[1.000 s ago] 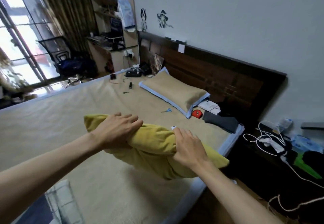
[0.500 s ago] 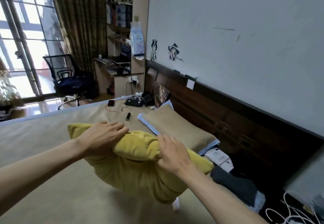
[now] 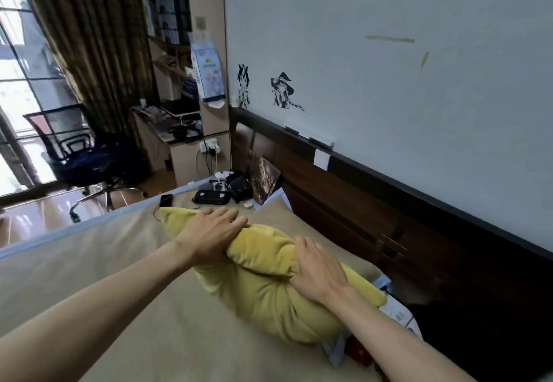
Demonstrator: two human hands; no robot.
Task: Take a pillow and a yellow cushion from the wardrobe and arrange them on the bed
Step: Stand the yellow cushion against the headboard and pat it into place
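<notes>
Yellow cushion (image 3: pixel 269 286), clasped along its upper edge by left hand (image 3: pixel 209 232) and right hand (image 3: pixel 318 271), hangs over the pillow (image 3: pixel 287 217) near the headboard (image 3: pixel 389 217); lowering it level should seat it squarely.

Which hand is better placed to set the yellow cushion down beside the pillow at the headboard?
Probably the right hand: it grips the yellow cushion on the headboard side, over the pillow. The left hand holds the far end, toward the window.
</notes>
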